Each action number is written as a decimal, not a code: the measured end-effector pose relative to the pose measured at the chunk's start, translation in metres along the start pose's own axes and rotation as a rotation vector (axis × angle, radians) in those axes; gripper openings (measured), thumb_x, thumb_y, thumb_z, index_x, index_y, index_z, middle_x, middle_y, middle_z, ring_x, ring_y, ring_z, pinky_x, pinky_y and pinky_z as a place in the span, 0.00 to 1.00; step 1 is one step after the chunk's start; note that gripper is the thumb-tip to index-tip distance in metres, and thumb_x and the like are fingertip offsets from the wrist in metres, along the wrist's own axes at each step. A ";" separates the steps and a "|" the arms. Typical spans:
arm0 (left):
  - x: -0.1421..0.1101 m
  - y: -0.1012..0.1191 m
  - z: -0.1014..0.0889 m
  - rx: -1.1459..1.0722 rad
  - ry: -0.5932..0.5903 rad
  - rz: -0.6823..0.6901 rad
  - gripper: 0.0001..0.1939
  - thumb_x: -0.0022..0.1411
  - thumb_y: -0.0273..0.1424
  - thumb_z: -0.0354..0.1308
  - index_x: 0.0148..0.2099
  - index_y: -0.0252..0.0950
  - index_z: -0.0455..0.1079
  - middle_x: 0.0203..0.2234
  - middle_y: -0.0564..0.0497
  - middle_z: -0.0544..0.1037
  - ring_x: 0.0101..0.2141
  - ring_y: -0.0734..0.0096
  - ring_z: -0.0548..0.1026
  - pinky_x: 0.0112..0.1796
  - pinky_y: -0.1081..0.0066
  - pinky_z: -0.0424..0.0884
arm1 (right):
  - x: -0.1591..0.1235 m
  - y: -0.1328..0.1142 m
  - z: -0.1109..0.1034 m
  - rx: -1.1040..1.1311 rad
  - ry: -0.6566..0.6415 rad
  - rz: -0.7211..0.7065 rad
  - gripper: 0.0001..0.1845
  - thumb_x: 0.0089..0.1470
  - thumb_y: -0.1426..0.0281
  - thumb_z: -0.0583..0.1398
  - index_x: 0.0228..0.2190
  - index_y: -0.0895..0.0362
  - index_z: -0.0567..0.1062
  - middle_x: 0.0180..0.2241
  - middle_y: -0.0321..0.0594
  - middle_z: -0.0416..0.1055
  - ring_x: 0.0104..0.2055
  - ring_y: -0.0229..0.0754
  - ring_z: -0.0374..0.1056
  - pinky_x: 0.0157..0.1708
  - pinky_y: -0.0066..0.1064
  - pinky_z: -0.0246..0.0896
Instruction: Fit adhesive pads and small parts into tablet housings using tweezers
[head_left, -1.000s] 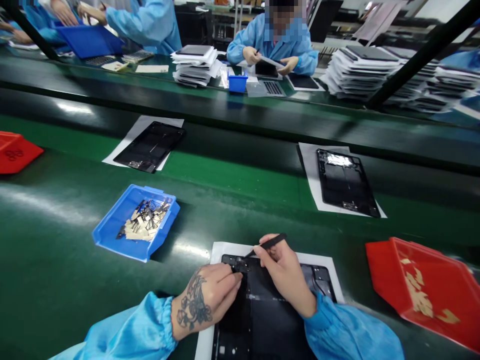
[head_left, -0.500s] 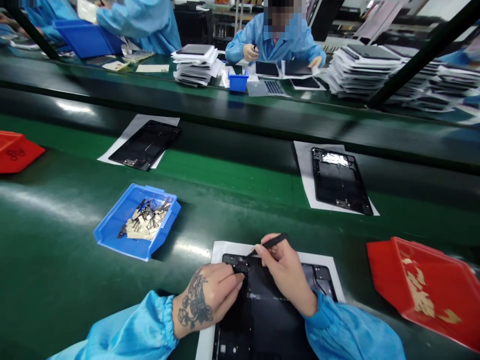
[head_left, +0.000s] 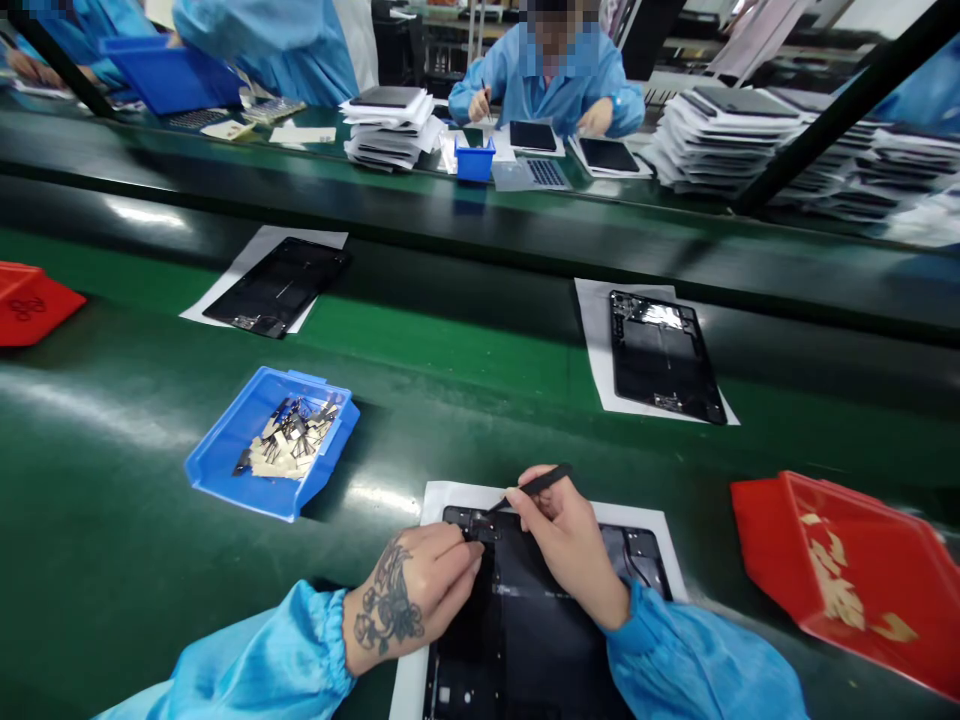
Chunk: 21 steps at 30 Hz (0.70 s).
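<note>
A black tablet back housing [head_left: 525, 630] lies on a white paper sheet [head_left: 469, 496] right in front of me, its lower part running out of view. My left hand [head_left: 416, 595], tattooed on the back, rests at the housing's top edge, its fingertips curled against a small dark part [head_left: 474, 532]. Those fingers hide whether anything is pinched. My right hand [head_left: 566, 550] is shut on slim black tweezers [head_left: 536, 487], whose tip points down at the same top edge. Blue sleeves cover both forearms.
A blue bin [head_left: 217, 450] of metal-and-foil pieces stands left of my hands, and a red tray [head_left: 847, 580] with gold pieces stands right. Two more black housings [head_left: 664, 355] [head_left: 274, 285] lie on paper beyond. A co-worker sits behind stacked tablets [head_left: 720, 130] across a second belt.
The two farther housings on paper have slid left. My hands and tweezers have barely moved. The co-worker opposite has lowered their hands, now holding a thin tool.
</note>
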<state>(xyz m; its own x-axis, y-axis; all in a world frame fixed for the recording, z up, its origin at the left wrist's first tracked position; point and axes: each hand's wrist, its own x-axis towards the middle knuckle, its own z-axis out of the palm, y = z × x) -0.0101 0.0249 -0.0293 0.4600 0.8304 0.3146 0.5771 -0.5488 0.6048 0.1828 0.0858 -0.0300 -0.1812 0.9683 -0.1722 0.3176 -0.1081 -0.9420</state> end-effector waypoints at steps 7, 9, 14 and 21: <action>0.001 0.002 -0.002 0.102 0.042 -0.029 0.12 0.64 0.25 0.49 0.48 0.31 0.68 0.29 0.46 0.72 0.28 0.66 0.71 0.26 0.68 0.70 | -0.003 0.002 0.000 -0.008 -0.007 -0.024 0.12 0.56 0.60 0.59 0.36 0.55 0.66 0.27 0.35 0.68 0.27 0.37 0.65 0.28 0.28 0.59; 0.002 0.003 -0.002 0.172 0.045 -0.064 0.15 0.63 0.28 0.50 0.50 0.29 0.67 0.30 0.45 0.72 0.29 0.64 0.71 0.27 0.65 0.71 | -0.003 0.003 0.000 -0.011 -0.011 -0.018 0.11 0.57 0.60 0.59 0.36 0.54 0.66 0.26 0.35 0.68 0.27 0.37 0.64 0.28 0.29 0.59; 0.004 0.005 -0.001 0.320 0.008 -0.069 0.16 0.62 0.30 0.51 0.50 0.27 0.68 0.30 0.44 0.70 0.29 0.61 0.70 0.26 0.62 0.72 | -0.002 0.002 0.001 -0.017 -0.009 -0.023 0.12 0.57 0.60 0.59 0.36 0.54 0.66 0.26 0.34 0.67 0.26 0.37 0.63 0.28 0.29 0.59; 0.004 0.006 0.004 0.490 -0.013 -0.066 0.16 0.62 0.31 0.52 0.49 0.28 0.69 0.30 0.45 0.70 0.30 0.61 0.69 0.27 0.62 0.70 | -0.006 0.001 0.002 -0.075 0.011 -0.093 0.12 0.56 0.60 0.59 0.34 0.56 0.67 0.25 0.33 0.67 0.23 0.35 0.63 0.24 0.26 0.59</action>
<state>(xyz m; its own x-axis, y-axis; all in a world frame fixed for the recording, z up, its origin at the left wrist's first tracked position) -0.0018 0.0247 -0.0273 0.4180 0.8655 0.2762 0.8535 -0.4783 0.2071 0.1824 0.0793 -0.0303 -0.2024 0.9759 -0.0818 0.3690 -0.0014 -0.9294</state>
